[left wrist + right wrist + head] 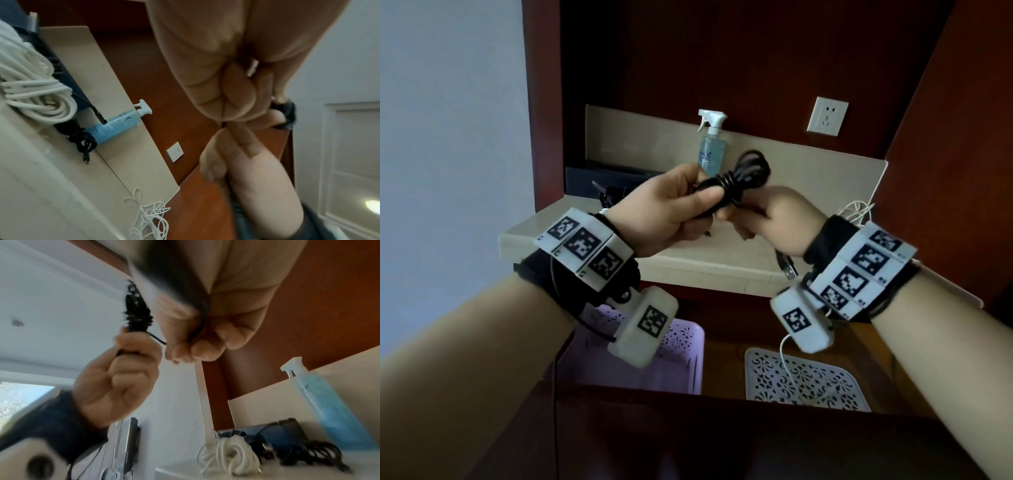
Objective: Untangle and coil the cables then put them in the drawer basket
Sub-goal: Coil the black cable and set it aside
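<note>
Mid-frame above the bench, the left hand grips the coiled black cable and the right hand pinches its loose end. Lower down, the purple basket is mostly hidden by wrists; the white basket holds a thin white cable.

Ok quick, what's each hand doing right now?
Left hand: closed, gripping the coiled black cable bundle.
Right hand: closed, pinching the loose end of that same cable.
</note>
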The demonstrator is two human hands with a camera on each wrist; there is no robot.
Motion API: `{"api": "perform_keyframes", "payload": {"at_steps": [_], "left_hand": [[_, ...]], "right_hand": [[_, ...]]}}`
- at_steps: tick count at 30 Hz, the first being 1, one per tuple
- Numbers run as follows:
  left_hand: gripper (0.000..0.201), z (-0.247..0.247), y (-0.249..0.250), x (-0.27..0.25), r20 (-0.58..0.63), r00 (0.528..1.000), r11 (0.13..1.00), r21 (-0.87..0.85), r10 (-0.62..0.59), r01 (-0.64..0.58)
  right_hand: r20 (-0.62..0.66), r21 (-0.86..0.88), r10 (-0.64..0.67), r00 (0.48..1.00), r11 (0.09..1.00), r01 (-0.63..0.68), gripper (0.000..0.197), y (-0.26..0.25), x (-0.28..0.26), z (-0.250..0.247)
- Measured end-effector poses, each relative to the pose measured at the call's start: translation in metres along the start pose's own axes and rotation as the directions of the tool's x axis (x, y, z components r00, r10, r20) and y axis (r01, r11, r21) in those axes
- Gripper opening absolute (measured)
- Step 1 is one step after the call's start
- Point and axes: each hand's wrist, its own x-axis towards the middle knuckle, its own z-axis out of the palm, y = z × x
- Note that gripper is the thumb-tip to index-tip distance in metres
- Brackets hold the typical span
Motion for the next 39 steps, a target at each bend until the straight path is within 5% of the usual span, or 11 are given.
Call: {"api": "perform_keyframes", "payload": {"at_steps": [3, 6, 8, 11, 14, 16, 19, 21, 27, 33, 39], "left_hand": [[0.016, -0.005, 0.003, 0.007, -0.259, 0.965, 0.999, -0.005, -0.034, 0.033], [0.013, -0.015, -0.006, 0.011, -0.400, 0.916, 0.883, 0.424, -0.018, 0.202], [0.017, -0.020, -0.015, 0.011, -0.388, 0.921, 0.673, 0.688, 0.025, 0.272], [0.023, -0.019, -0.023, 0.012, -0.244, 0.970, 0.530, 0.822, -0.003, 0.208], [0.012, -0.013, -0.026, 0.011, -0.100, 0.994, 0.478, 0.872, -0.030, 0.102], [0.013, -0.011, -0.025, 0.009, -0.042, 0.999, 0.486, 0.873, -0.024, 0.049], [0.013, -0.010, -0.024, 0.007, 0.033, 0.999, 0.516, 0.856, -0.004, -0.027], [0.025, -0.009, -0.026, 0.006, 0.052, 0.998, 0.532, 0.845, 0.017, -0.053], [0.035, -0.013, -0.035, 0.005, -0.035, 0.990, 0.785, 0.614, 0.134, -0.085], [0.019, -0.010, -0.036, 0.007, 0.014, 0.979, 0.841, 0.508, 0.205, -0.183], [0.034, -0.008, -0.036, 0.007, -0.100, 0.989, 0.969, 0.234, 0.105, -0.079]], "right_hand": [[0.021, -0.004, 0.036, 0.999, 0.999, -0.036, 0.021, 0.004, -0.003, 0.018], [0.067, -0.407, 0.058, 0.996, 0.913, -0.026, 0.027, 0.005, -0.003, 0.022], [0.089, -0.629, 0.022, 0.996, 0.776, 0.039, 0.031, -0.003, -0.005, 0.018], [0.086, -0.714, -0.090, 0.992, 0.689, 0.125, 0.034, -0.016, -0.006, 0.011], [-0.011, -0.554, -0.060, 0.998, 0.831, 0.044, 0.022, -0.023, -0.002, 0.000], [-0.077, -0.264, 0.004, 0.997, 0.964, -0.025, 0.011, -0.019, 0.001, -0.005], [-0.144, 0.050, 0.070, 0.987, 0.997, -0.064, 0.010, -0.007, 0.003, -0.007], [-0.165, 0.175, 0.104, 0.981, 0.982, -0.074, 0.012, 0.001, 0.004, -0.004], [-0.211, 0.592, 0.289, 0.934, 0.798, -0.113, 0.019, 0.019, 0.002, 0.011], [-0.277, 0.739, 0.430, 0.859, 0.667, -0.096, 0.020, 0.022, 0.000, 0.042], [-0.525, 0.633, 0.389, 0.757, 0.773, 0.042, 0.026, 0.022, -0.005, 0.051]]}}
